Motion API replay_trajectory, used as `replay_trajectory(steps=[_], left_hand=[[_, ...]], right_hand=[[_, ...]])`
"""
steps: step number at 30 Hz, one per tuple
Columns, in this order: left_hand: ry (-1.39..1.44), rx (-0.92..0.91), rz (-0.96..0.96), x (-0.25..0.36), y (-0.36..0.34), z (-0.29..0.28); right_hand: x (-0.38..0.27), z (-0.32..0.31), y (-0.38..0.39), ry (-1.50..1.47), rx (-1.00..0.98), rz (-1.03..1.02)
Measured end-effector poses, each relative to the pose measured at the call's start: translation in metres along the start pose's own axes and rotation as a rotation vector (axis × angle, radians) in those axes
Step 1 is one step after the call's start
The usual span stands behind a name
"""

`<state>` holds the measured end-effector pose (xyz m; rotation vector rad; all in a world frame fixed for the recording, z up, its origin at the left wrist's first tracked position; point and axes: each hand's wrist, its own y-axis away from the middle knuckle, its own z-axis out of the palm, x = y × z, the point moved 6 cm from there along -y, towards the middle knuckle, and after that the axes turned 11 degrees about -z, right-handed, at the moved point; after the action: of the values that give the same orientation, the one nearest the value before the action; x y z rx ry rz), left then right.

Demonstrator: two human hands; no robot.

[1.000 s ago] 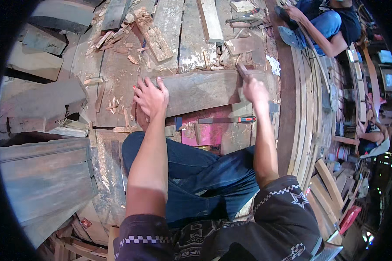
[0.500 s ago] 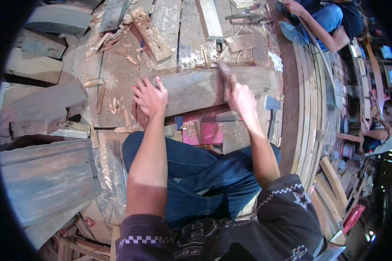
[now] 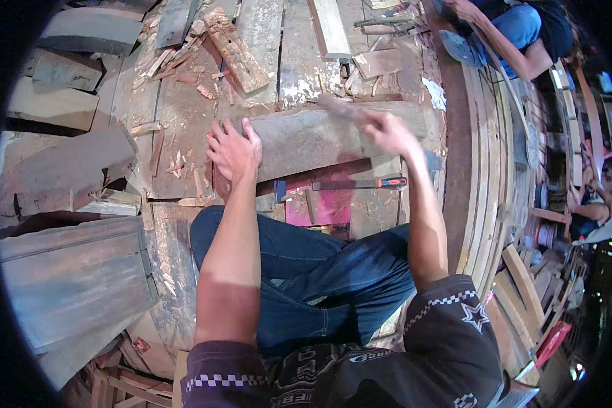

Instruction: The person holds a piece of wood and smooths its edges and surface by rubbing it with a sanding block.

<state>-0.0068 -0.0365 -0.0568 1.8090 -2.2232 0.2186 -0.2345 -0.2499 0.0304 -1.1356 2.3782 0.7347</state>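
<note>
grey-brown board (image 3: pixel 306 146) under the person's left hand (image 3: pixel 234 151), fingers splayed at its left end, right hand (image 3: pixel 391 132) clenched around a tool (image 3: pixel 336 107), tool blurred, exact shape unclear

Worn plank floor (image 3: pixel 258 34), littered with pale wood chips (image 3: pixel 177 163). On the left, thick wood blocks (image 3: pixel 92 30) and a broad wooden panel (image 3: pixel 75 272). On the right, long boards (image 3: pixel 479 136) lying side by side; beyond, dim clutter (image 3: pixel 534 289) with bright specks of light (image 3: pixel 578 372).

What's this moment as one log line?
left hand: on board, left end | right hand: gripping blurred tool over board | file: lying nearby, unheld
</note>
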Motion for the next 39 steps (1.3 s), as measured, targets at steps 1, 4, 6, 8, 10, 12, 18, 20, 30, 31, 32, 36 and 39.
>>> replay_trajectory(steps=[1,4,6,8,10,12,18,20,30,31,32,36,39], left_hand=[[0.005,0.034,0.017,0.003,0.0,-0.001],[0.024,-0.015,0.007,0.007,0.002,-0.002],[0.024,-0.009,0.012,0.007,0.001,0.001],[0.007,0.006,0.007,0.0,0.0,0.0],[0.006,-0.023,-0.001,-0.002,-0.001,-0.002],[0.015,-0.025,0.002,0.001,0.001,-0.004],[0.004,-0.004,0.011,0.006,0.001,0.0],[-0.005,0.004,0.008,0.002,-0.002,0.0],[-0.007,0.037,0.021,0.004,0.001,0.0],[-0.007,0.02,0.02,0.005,0.002,-0.001],[-0.021,0.006,0.002,0.004,0.002,-0.003],[0.028,0.056,0.016,0.002,0.0,-0.002],[0.011,0.044,0.027,0.007,0.002,0.002]], right_hand=[[0.013,-0.016,0.001,0.171,0.058,0.067],[0.038,-0.024,0.006,0.478,0.169,0.358],[0.027,0.003,0.007,0.528,0.154,0.398],[-0.011,0.029,0.003,0.261,0.05,0.103],[-0.046,0.026,0.009,0.168,0.041,0.014],[-0.013,0.016,0.005,0.061,0.045,0.047],[-0.004,0.012,0.009,0.338,0.153,0.228],[-0.035,0.023,0.009,0.224,0.012,0.089],[0.025,0.013,0.016,0.502,0.154,0.221],[0.016,0.017,0.015,0.282,0.086,0.099],[0.007,0.016,0.018,0.185,0.074,0.022],[0.042,-0.014,0.019,0.24,0.145,0.102],[0.093,-0.023,0.018,0.357,0.16,0.385]])
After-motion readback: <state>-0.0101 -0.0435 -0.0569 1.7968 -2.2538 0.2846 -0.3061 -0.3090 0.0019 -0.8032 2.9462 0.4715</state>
